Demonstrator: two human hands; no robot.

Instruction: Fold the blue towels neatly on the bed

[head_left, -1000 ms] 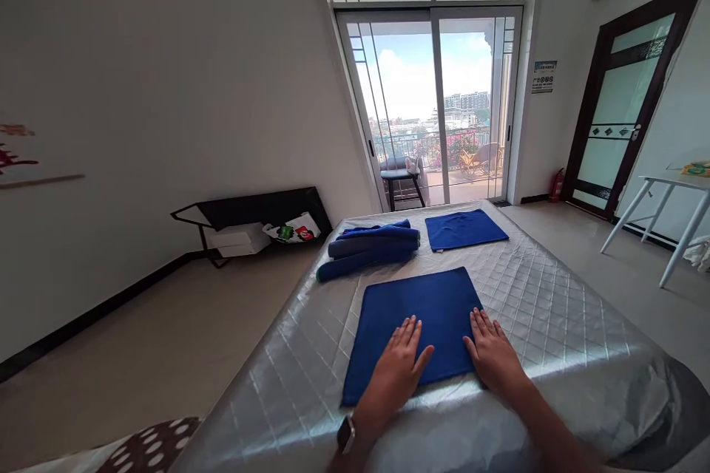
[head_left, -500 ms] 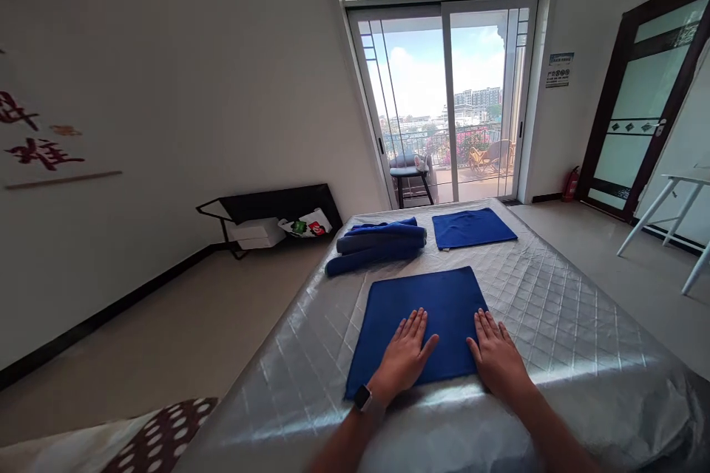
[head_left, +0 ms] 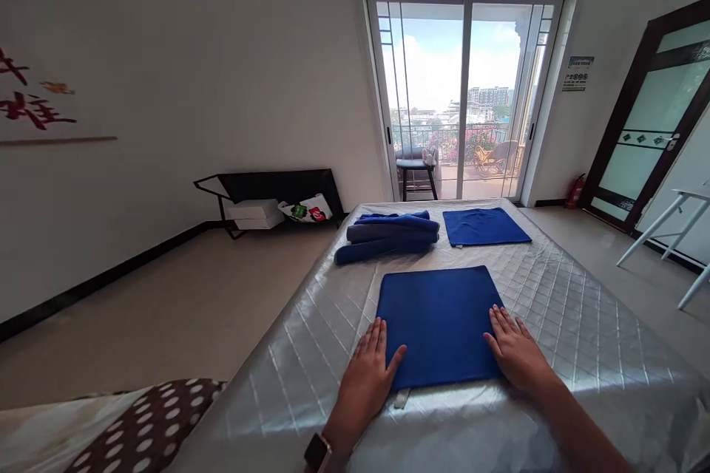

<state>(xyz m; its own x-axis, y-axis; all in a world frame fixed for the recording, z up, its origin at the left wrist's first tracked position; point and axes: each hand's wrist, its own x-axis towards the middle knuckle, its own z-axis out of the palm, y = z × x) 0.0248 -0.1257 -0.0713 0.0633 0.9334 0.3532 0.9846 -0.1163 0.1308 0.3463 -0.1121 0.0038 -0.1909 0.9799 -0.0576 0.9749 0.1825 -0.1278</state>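
Note:
A flat blue cloth [head_left: 441,325], roughly square, lies on the silver quilted mattress [head_left: 299,384] in front of me. My left hand [head_left: 369,369], with a dark watch on its wrist, rests flat along the cloth's left edge, fingers out and thumb spread over the fabric. On the opposite side, my right hand [head_left: 515,347] lies flat with its fingertips on the right edge. A small white tag [head_left: 401,399] sticks out from under the near left corner. Farther back are a stack of rolled or folded blue cloths [head_left: 391,236] and a second flat blue cloth [head_left: 487,227].
Beyond the bed stands a glass sliding door [head_left: 466,96]. A black low rack [head_left: 277,185] holding a white box [head_left: 255,214] is by the left wall. White table legs [head_left: 660,229] stand at right. Brown dotted fabric [head_left: 149,421] lies lower left.
My left hand has moved left, from the middle of the cloth to its left edge. The cloth's left side has shifted inward and lies straighter. My right hand stays at the right edge.

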